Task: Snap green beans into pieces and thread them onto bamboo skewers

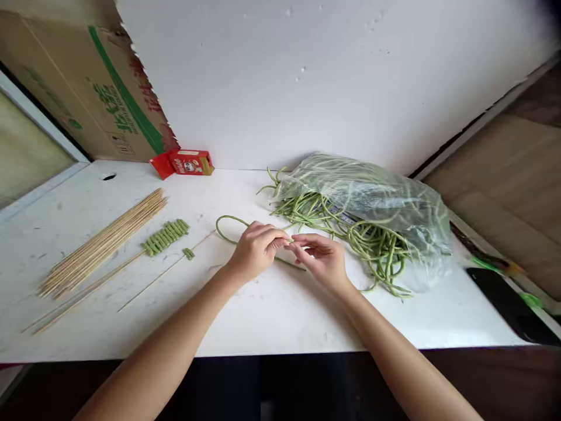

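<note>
I am pinching the long bean [232, 217] between both hands' fingertips [288, 238], keeping the grips close for control.

Green beans [388, 251] are brightening a white counter [245, 321] toward its right edge, skewers [105, 242] are showing pale tan toward the left, and a red-and-gold box [190, 162] is adding colour beside a brown carton [83, 76] bearing green and red print.
</note>
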`<state>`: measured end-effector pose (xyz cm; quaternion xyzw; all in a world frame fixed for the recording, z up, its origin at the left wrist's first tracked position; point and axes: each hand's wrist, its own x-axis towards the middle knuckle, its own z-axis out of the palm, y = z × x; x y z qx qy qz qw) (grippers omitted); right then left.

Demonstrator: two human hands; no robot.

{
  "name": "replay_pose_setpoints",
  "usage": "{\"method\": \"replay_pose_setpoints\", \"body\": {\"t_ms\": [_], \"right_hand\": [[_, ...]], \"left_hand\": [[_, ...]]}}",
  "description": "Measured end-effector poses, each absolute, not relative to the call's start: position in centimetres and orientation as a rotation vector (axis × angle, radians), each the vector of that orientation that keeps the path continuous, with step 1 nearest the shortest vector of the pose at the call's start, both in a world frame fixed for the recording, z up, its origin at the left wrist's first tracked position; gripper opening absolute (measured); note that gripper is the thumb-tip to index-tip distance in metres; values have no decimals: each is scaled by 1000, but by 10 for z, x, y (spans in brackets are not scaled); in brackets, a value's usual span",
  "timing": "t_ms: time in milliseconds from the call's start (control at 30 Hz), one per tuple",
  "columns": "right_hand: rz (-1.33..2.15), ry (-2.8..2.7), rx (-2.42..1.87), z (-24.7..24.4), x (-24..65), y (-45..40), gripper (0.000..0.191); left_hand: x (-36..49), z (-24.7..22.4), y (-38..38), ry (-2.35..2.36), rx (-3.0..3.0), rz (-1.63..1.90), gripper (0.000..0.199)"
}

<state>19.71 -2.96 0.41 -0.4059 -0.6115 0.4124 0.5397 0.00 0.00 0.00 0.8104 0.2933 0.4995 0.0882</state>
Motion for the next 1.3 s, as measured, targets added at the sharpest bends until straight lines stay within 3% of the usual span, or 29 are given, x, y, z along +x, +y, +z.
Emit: {"method": "replay_pose_setpoints", "body": {"t_ms": [233,1000,1300], "right_hand": [[836,-1600,-1037,4,201,-30,19],[1468,-1373,-939,12,201,-25,34],[1596,-1238,-911,5,203,-19,29]], "left_hand": [[0,1,-2,889,2410,1462,10],[2,6,-6,870,1993,1375,4],[6,8,-8,909,1973,1446,6]]}}
